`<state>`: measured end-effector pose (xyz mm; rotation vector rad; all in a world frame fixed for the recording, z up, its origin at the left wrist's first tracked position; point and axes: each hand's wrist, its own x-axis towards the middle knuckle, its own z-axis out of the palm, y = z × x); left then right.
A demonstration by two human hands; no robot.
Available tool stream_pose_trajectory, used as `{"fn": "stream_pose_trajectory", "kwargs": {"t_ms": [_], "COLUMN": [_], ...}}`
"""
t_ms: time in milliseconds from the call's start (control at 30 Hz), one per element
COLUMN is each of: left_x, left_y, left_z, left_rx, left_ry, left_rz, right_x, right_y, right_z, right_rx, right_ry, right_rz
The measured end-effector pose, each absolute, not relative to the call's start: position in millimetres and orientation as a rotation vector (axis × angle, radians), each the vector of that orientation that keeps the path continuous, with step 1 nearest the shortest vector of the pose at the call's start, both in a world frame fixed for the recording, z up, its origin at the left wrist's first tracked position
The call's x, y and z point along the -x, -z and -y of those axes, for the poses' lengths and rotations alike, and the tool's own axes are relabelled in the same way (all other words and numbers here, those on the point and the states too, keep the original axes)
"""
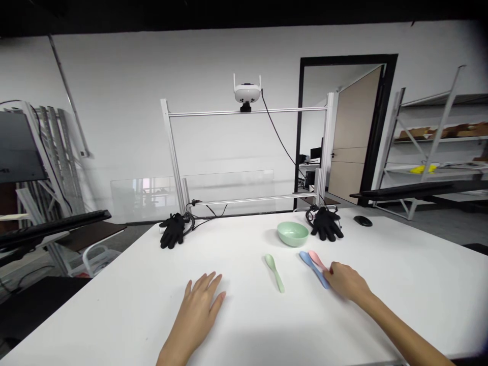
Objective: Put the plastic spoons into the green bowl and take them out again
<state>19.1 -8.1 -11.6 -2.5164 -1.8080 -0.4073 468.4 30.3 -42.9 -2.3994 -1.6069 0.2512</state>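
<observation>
Right hand [348,282] narrow, fingertips at pink plastic spoon [314,256] and blue plastic spoon [306,258], not gripping | left hand [198,311] wide, flat on white bench [400,290] | risk: rough finger push can slide spoons apart

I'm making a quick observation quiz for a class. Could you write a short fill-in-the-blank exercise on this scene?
The right hand lies nearest the blue spoon and the ____ spoon.
The left hand rests palm-down on the white table, nearest the ____ spoon.
A black glove lies beside the pale green bowl, and the small black object further right is a computer ____.

pink; green; mouse
</observation>
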Motion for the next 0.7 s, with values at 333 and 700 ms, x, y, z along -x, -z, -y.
{"fn": "stream_pose_trajectory", "kwargs": {"t_ms": [333, 700], "left_x": [-19, -17], "left_y": [16, 11], "left_z": [7, 7], "left_rx": [2.518, 2.507], "left_ry": [0.451, 0.420], "left_rz": [1.784, 1.805], "right_x": [-452, -438], "right_y": [29, 42], "right_z": [-29, -46], "right_rx": [2.363, 2.393], "right_ry": [-0.098, -0.114], "right_rz": [1.648, 1.797]}}
